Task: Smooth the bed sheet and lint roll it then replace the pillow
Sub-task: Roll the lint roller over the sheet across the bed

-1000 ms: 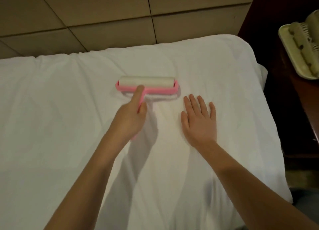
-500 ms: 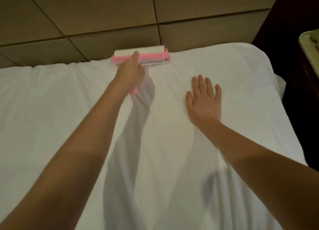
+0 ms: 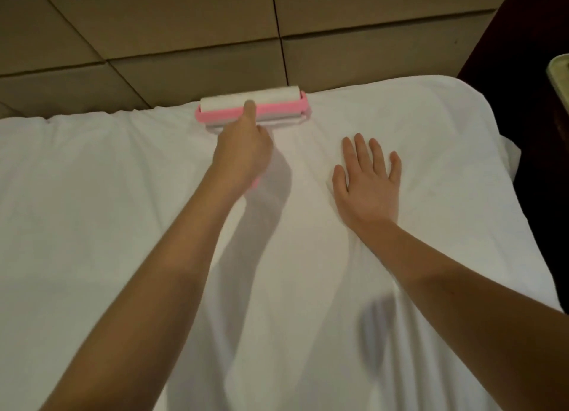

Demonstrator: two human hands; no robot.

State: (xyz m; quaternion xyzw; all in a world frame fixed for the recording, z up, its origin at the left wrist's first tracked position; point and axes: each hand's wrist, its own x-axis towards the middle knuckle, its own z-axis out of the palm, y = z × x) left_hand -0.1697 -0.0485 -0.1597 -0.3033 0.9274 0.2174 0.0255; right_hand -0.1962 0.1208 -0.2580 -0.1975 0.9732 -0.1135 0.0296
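A white bed sheet [image 3: 123,210] covers the mattress and fills most of the view, with soft creases running toward me. A pink lint roller [image 3: 277,102] with a white roll lies across the sheet at its far edge, by the headboard. My left hand [image 3: 243,155] grips the roller's pink handle, with the index finger stretched forward onto the frame. My right hand [image 3: 369,182] rests flat on the sheet to the right of the roller, fingers spread. No pillow is in view.
A padded tan headboard [image 3: 184,41] rises just behind the roller. A dark wooden nightstand [image 3: 529,56] stands to the right of the bed, with the rim of a pale tray [image 3: 558,81] at the frame's edge.
My left hand pushed the roller away from me, from the middle of the sheet up to its far edge by the headboard. My right hand stayed flat on the sheet.
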